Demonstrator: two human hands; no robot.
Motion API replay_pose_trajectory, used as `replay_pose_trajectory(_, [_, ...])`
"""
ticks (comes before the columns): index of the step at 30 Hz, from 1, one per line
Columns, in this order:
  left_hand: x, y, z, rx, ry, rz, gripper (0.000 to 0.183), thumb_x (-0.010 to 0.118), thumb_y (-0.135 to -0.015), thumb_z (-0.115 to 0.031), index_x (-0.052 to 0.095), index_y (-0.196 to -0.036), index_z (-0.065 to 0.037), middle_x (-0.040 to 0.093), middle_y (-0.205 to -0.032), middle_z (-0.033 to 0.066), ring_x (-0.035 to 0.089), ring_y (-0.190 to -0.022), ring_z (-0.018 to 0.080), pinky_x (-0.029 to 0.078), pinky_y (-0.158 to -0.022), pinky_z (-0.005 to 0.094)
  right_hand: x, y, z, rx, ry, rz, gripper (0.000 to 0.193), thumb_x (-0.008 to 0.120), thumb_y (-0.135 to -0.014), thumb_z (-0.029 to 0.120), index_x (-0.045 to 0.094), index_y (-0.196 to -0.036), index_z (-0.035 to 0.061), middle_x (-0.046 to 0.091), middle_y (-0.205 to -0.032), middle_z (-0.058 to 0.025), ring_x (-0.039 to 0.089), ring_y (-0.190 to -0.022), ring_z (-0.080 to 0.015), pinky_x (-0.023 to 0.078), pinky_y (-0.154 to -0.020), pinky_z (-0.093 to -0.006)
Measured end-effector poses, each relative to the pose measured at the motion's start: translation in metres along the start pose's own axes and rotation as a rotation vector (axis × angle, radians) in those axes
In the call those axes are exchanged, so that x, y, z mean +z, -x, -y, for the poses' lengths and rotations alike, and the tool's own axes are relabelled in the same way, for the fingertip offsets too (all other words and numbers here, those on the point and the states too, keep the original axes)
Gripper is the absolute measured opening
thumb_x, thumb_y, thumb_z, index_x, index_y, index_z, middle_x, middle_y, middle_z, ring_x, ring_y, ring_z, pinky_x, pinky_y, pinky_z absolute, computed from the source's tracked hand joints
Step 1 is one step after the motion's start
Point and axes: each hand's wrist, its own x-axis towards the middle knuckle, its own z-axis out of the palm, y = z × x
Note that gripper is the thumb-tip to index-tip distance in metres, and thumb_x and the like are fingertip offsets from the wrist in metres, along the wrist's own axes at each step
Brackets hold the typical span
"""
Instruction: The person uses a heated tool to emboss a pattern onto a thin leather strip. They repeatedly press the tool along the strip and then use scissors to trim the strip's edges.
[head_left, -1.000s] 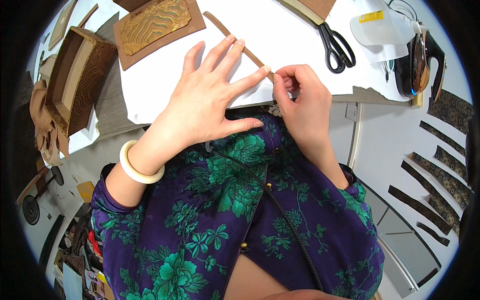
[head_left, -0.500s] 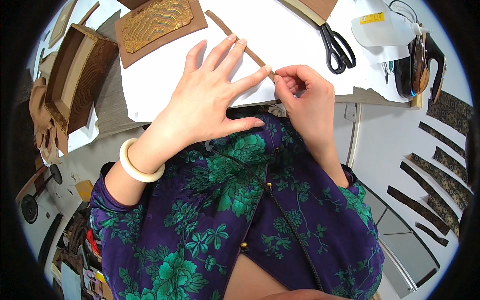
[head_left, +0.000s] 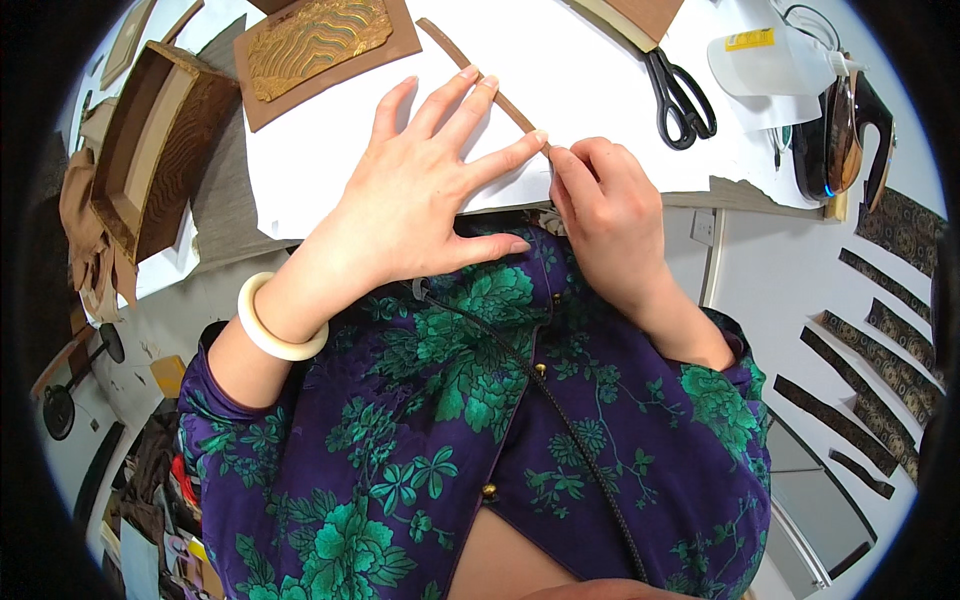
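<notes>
A narrow brown strip, perhaps leather or fabric, lies slantwise on the white sheet covering the table. My left hand is spread with its fingers apart, and several fingertips press on the strip along its length. Close by, my right hand pinches the strip's near end between thumb and forefinger at the table's front edge. The other fingers of that hand are curled. Beyond my left hand lies a brown panel bearing a gold, wavy-patterned relief piece.
Black-handled scissors lie at the right, with a translucent bottle and a dark glossy iron-like device beyond. An open brown box frame stands at the left beside tan scraps. Patterned dark strips hang at the right.
My right hand has rolled over at the strip's end, its knuckles now turned more upward, and its forearm has swung outward to the right. My left hand stays pressed in place.
</notes>
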Motion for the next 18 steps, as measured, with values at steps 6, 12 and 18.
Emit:
replay_pose_trajectory(6, [-0.0017, -0.0007, 0.0023, -0.058, -0.026, 0.046, 0.111, 0.077, -0.087, -0.073, 0.043, -0.172, -0.01, 0.047, -0.171, 0.0203, 0.038, -0.164, 0.0334, 0.018, -0.134, 0.0631, -0.0026, 0.0034, -0.0004, -0.028, 0.072, 0.095, 0.031, 0.078, -0.088, -0.002, 0.073, -0.118, -0.0022, 0.066, -0.106, -0.0124, 0.068, -0.093, -0.0313, 0.058, -0.078, -0.0411])
replay_pose_trajectory(12, [-0.0038, -0.0014, -0.0002, -0.063, -0.068, 0.057, 0.111, 0.079, -0.085, -0.071, 0.044, -0.17, -0.008, 0.047, -0.171, 0.0187, 0.038, -0.164, 0.0322, 0.017, -0.134, 0.0624, -0.0017, -0.0019, 0.003, -0.185, 0.232, 0.073, 0.03, 0.069, -0.08, 0.007, 0.069, -0.106, -0.0084, 0.059, -0.095, -0.0118, 0.059, -0.086, -0.0251, 0.054, -0.075, -0.0345])
replay_pose_trajectory(18, [-0.0017, -0.0012, -0.002, -0.002, -0.03, -0.017, 0.091, 0.083, -0.084, -0.068, 0.06, -0.161, -0.025, 0.05, -0.166, 0.0261, 0.043, -0.159, 0.0411, 0.023, -0.131, 0.0664, 0.0027, -0.0027, 0.0066, -0.285, 0.395, 0.078, 0.033, 0.067, -0.078, 0.011, 0.073, -0.103, -0.0106, 0.059, -0.094, -0.0125, 0.057, -0.086, -0.0236, 0.051, -0.074, -0.0325])
